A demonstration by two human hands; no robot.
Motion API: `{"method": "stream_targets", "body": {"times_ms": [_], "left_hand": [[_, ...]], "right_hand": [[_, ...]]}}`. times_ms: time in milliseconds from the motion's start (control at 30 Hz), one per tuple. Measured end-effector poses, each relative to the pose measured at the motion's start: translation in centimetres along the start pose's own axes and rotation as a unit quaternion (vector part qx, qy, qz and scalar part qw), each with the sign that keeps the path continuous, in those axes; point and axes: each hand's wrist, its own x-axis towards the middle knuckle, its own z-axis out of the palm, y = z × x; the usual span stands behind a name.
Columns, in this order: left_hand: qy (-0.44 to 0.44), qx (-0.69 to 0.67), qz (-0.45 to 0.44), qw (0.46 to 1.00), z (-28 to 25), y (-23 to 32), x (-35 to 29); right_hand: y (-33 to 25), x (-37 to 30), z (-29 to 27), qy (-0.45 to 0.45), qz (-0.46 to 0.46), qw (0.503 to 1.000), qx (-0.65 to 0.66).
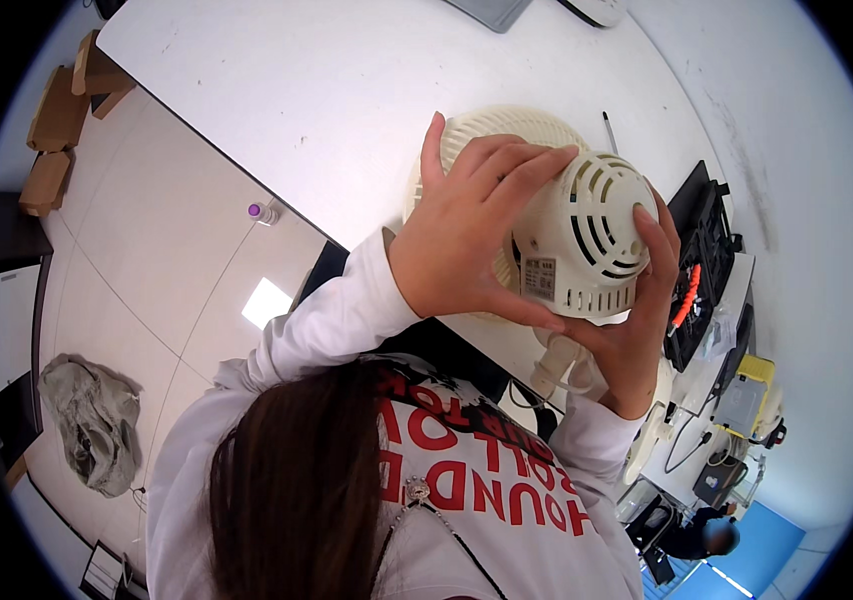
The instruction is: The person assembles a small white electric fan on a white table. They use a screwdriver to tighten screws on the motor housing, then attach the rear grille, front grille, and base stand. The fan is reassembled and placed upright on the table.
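Note:
A cream electric fan lies on the white table (317, 110), its round grille (517, 120) beneath and its slotted motor housing (587, 230) on top. My left hand (482, 225) presses against the housing's left side, fingers over the top edge and thumb along the bottom. Around the right side curls my right hand (637, 320), with fingertips on the rounded back end. A small label and dark vent slots show between the two hands. Below the housing, the fan's pale neck (554, 362) points toward my body, partly hidden by my right hand.
Right of the fan lies an open black tool case (702, 270) with an orange coiled item (687, 297). A thin dark rod (609, 130) rests beyond the housing. A purple-capped bottle (264, 213) and grey cloth (92, 425) are on the floor. Another person (697, 537) is at the far lower right.

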Motion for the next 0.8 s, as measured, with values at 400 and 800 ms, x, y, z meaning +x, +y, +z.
{"method": "stream_targets", "body": {"times_ms": [400,800], "left_hand": [[-0.004,-0.003,-0.05,0.999,-0.5,1.0,0.4],[0.017,0.003,-0.057,0.998,0.6,0.8,-0.7]], "right_hand": [[-1.8,1.9,-1.8,-0.055,0.08,0.995,0.001],[-1.2,1.2,-2.0,-0.095,0.078,0.992,-0.031]]}}
